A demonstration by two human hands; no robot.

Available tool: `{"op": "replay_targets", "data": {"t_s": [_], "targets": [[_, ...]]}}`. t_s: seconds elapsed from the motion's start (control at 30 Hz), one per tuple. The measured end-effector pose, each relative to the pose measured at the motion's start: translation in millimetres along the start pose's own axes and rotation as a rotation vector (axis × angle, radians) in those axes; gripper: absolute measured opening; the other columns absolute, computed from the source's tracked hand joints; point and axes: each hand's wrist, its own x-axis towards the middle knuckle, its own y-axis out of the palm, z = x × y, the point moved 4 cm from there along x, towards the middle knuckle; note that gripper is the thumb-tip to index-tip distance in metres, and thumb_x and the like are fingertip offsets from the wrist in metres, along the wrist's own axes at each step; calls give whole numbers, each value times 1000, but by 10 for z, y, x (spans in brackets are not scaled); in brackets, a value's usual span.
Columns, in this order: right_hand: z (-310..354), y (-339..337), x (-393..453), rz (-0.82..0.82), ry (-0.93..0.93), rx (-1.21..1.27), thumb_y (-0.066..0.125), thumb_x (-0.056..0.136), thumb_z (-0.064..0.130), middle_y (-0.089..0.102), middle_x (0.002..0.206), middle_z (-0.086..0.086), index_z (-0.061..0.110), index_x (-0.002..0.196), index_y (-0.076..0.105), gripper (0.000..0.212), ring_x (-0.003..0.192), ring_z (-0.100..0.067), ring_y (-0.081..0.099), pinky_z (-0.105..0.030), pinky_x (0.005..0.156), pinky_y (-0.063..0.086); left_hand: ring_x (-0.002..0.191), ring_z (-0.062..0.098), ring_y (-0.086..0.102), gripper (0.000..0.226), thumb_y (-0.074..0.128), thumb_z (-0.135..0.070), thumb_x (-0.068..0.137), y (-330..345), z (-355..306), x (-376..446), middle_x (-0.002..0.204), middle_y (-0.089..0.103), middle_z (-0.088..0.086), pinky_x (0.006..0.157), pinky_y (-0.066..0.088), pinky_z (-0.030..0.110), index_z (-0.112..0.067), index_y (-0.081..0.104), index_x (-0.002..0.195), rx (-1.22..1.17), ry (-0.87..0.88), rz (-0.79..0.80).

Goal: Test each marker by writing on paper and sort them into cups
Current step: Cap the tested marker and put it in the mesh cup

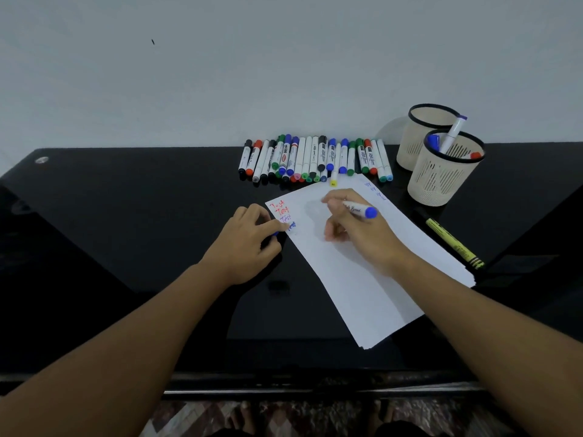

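Head view looks down on a black table where a stack of white paper lies slanted, its top left corner near the table's middle and its long side running toward the near right edge. The right hand grasps a blue marker, fingers curled round the barrel; the marker's long axis runs from the fingers up and to the right, its blue end sticking out toward the cups. Whether the tip touches the sheet I cannot tell, since the hand hides it.

The left hand rests at the paper's top left corner and pinches a small blue piece, probably the cap, beside the red and blue test words.

Untested markers lie in a row along the table's far edge, just beyond the paper's top. Two slatted cups stand at the far right: the front cup already holds a few markers, and the back cup is touching or nearly touching it. A yellow highlighter lies along the paper's right edge.

By my judgement the test is under way or just ending. The cups lie up and to the right of the grip, on the right hand's side, so that hand is the nearer one for the drop, once the cap from the left hand goes back on.
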Motion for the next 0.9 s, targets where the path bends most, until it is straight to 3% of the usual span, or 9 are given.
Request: {"op": "replay_targets", "data": {"t_s": [0.07,0.13,0.27,0.4,0.53,0.6,0.73,0.9], "targets": [[12,22,33,-36,-30,-77,47,105,53,58,73,-1,32,113,72,34,71,-6,55,-18,72,47,99,14,42,38,50,-36,96,-6,-8,-14,113,49,-7,88,44,33,-30,68,128,-15,13,-23],[-1,113,71,-96,-34,-59,50,105,49,59,74,4,28,109,74,33,70,-4,56,-16,72,46,98,14,43,33,55,-33,97,-13,-8,-23,111,50,-6,88,44,32,-28,69,127,-22,21,-43],[-75,253,137,-223,-43,23,61,104,31,71,88,6,24,102,66,9,85,-9,70,-33,84,58,101,14,44,31,59,-29,97,-17,5,-20,112,51,-5,90,44,30,-27,70,126,-34,16,-55],[-140,246,141,-124,-102,-126,72,95,38,72,96,12,31,98,69,9,94,-13,70,-43,92,57,102,16,45,31,60,-30,97,-22,3,-25,113,52,-5,90,46,33,-27,70,125,-32,10,-46],[-151,177,132,-69,-106,-139,77,92,36,68,91,18,28,100,70,14,85,-6,62,-28,82,52,103,16,46,38,61,-30,96,-30,-12,-23,113,52,-3,91,43,29,-25,65,133,-56,-13,-53],[-173,174,127,-77,-93,-141,77,93,36,69,91,13,28,100,69,14,84,-8,62,-30,82,54,105,16,47,40,61,-32,96,-24,-6,-19,115,51,-2,92,41,27,-24,64,135,-54,-19,-51],[-178,246,104,-56,-87,-174,69,98,38,71,91,1,29,98,67,9,92,-23,68,-49,93,56,105,15,46,39,60,-33,96,-20,1,-18,115,50,-3,92,40,26,-26,66,134,-46,-28,-42],[-168,285,87,14,-108,-254,68,98,41,71,95,-5,34,101,66,8,91,-23,66,-46,88,55,102,13,44,37,60,-33,97,-24,-10,-20,112,49,-5,89,37,23,-31,66,134,-40,-19,-51]]}}
